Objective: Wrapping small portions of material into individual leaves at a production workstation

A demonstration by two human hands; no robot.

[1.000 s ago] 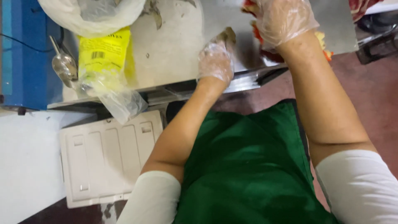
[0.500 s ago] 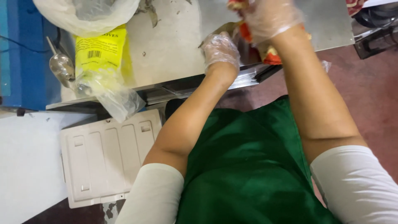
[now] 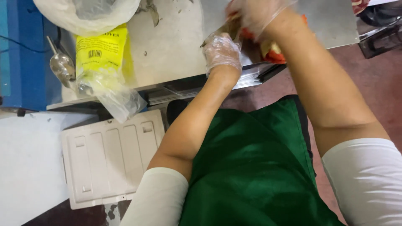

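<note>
Gloved in thin clear plastic, the left hand (image 3: 222, 52) is seen closed around the lower end of a brownish, narrow item (image 3: 224, 30) that sticks up and to the left of its knuckles; what the item is cannot be told. Just above and to the right, the right hand (image 3: 257, 14), also gloved, is blurred by motion and partly cut by the top edge, so whether it is open or shut cannot be told; it is pressed against a red and yellow packet (image 3: 272, 49) that lies under the wrist at the front edge of the bench (image 3: 176, 46). Both hands are held close together, with the brownish item between them. The pale bench top is marked with a few dark scraps. Well to the left on it, a yellow printed bag (image 3: 98, 52) in clear wrapping is seen hanging over the edge, with a white plastic bag (image 3: 83, 12) above it and a metal scoop (image 3: 60, 65) beside it. A blue box (image 3: 25, 54) is set at the far left. Below the bench, a white ribbed plastic panel (image 3: 111, 161) is laid flat. A green apron (image 3: 251, 167) and white sleeves (image 3: 157, 196) are worn.
</note>
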